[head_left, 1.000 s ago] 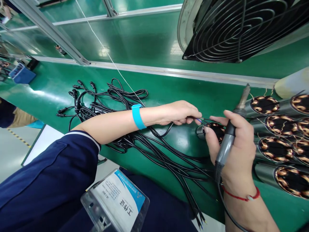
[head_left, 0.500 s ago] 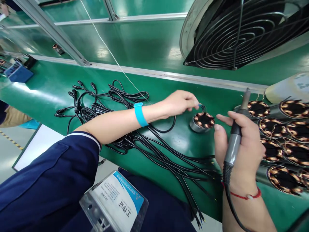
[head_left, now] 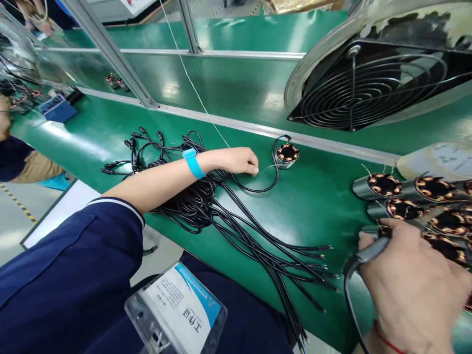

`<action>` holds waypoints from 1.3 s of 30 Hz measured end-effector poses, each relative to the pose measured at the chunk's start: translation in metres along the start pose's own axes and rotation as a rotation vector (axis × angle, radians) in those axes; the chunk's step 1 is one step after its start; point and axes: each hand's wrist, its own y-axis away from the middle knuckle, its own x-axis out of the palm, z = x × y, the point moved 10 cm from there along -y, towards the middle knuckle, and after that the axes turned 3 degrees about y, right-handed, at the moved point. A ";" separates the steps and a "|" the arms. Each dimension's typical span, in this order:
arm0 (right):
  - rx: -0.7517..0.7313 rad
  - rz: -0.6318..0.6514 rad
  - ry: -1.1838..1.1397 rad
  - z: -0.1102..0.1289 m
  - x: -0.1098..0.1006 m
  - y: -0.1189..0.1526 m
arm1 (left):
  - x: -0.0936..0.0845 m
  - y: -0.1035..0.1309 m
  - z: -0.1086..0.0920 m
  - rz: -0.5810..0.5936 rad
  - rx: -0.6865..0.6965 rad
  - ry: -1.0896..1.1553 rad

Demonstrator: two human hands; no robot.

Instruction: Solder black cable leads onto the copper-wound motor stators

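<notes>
My left hand (head_left: pixel 245 161), closed, is over the cable bundle. A thin pale solder wire (head_left: pixel 206 110) runs down from above to it, and its end seems to poke out past the fingers. Just right of that hand, a motor stator (head_left: pixel 287 155) with copper windings stands near the bench's back rail, a black cable (head_left: pixel 276 182) joined to its top. My right hand (head_left: pixel 413 265), partly blurred, grips a soldering iron (head_left: pixel 372 250) by its grey handle. It is in front of a group of stators (head_left: pixel 405 209), and the iron's tip is hard to make out there.
Black cables (head_left: pixel 191 201) lie bundled across the green bench (head_left: pixel 254 226), stripped ends toward the right. A black fan with a wire guard (head_left: pixel 350 93) hangs at upper right. Farther left are a blue box (head_left: pixel 57 108) and another person's sleeve (head_left: pixel 22 155).
My left hand has drawn back left, off the stator's wires. The stator now stands farther back with its cable attached. My right hand has moved right with the iron, toward the grouped stators.
</notes>
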 end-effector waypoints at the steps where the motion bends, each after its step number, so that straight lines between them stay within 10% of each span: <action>1: -0.033 -0.002 -0.006 0.004 0.002 0.002 | 0.005 0.003 -0.003 0.013 0.031 -0.012; 9: -0.379 0.011 -0.350 0.062 0.005 0.009 | 0.029 0.024 -0.042 0.088 0.245 -0.005; 19: -0.136 0.248 -0.422 0.048 0.021 -0.006 | 0.042 0.013 -0.031 -0.054 0.160 -0.120; 25: -0.031 0.201 -0.593 0.045 0.039 0.000 | 0.004 0.028 -0.068 -0.293 0.261 0.163; 39: -0.156 0.146 -0.715 0.047 0.039 0.002 | 0.069 -0.028 -0.066 0.093 -0.145 0.942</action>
